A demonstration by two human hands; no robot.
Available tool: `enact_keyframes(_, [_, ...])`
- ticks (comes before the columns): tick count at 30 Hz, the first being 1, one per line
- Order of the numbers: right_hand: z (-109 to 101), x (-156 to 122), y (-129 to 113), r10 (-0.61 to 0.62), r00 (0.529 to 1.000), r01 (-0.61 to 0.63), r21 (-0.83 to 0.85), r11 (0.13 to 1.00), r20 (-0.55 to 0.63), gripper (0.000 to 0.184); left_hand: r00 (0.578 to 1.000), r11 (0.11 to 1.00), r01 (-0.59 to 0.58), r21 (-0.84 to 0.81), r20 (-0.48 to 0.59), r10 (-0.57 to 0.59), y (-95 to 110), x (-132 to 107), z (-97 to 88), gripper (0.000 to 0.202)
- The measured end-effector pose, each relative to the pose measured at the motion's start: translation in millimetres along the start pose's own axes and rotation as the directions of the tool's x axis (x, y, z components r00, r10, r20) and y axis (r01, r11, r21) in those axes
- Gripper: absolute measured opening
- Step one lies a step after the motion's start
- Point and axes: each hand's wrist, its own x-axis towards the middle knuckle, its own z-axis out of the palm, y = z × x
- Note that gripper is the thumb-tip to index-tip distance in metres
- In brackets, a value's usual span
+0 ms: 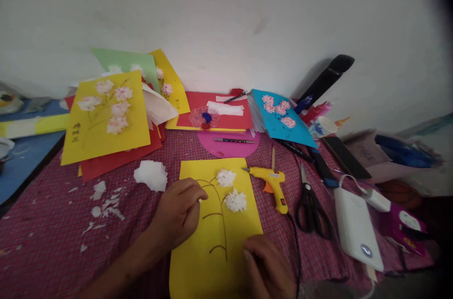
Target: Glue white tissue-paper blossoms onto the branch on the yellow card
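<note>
A yellow sheet of paper (198, 261) lies in front of me with a branch drawn in brown lines. Two white crumpled paper flowers (235, 200) sit at branch ends on its upper right. My left hand (182, 209) is closed over the sheet's upper left, by a drawn branch tip. A speck of white shows under its fingertips; what it is I cannot make out. At the sheet's lower right edge rests my right hand (271, 266), its fingers curled together, their inside hidden. Right of the sheet lies a yellow hot glue gun (271, 178), nozzle towards the flowers.
Black-handled scissors (311, 209) and a white power bank (357, 228) lie to the right. Left are a stack of white paper pieces (151, 175) and paper scraps (109, 207). Finished flower cards (106, 134) and a blue card (283, 117) stand behind, near the wall.
</note>
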Motion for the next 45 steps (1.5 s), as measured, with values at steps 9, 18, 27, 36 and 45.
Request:
enact_keyframes(9, [-5.1, -0.6, 1.4, -0.058, 0.997, 0.058, -0.009, 0.998, -0.060, 0.016, 0.937, 0.980, -0.193, 0.035, 0.303, 0.174, 6.0, 0.9, 9.3, 0.022])
enact_keyframes(18, [-10.0, 5.1, 1.3, -0.073, 0.996, 0.071, 0.039, 0.997, 0.057, 0.017, 0.810, 0.942, -0.336, 0.010, 0.514, 0.284, 11.3, -2.8, 18.6, 0.016])
enact_keyframes(27, [-4.6, 2.6, -0.9, -0.047, 0.999, 0.046, 0.045, 0.998, 0.013, 0.015, 0.773, 0.930, -0.366, 0.011, 0.561, 0.298, 13.4, -3.4, 20.0, 0.016])
enact_keyframes(36, [-6.8, 4.1, 1.6, -0.098, 0.994, 0.096, 0.026, 0.995, 0.055, 0.015, 0.782, 0.921, -0.388, 0.046, 0.544, 0.303, 11.6, -7.5, 21.4, 0.017])
enact_keyframes(45, [-4.7, 0.0, 5.3, -0.068, 0.996, 0.068, -0.002, 0.998, 0.050, 0.015, 0.806, 0.918, -0.394, 0.045, 0.497, 0.321, 10.8, -5.6, 19.2, 0.017])
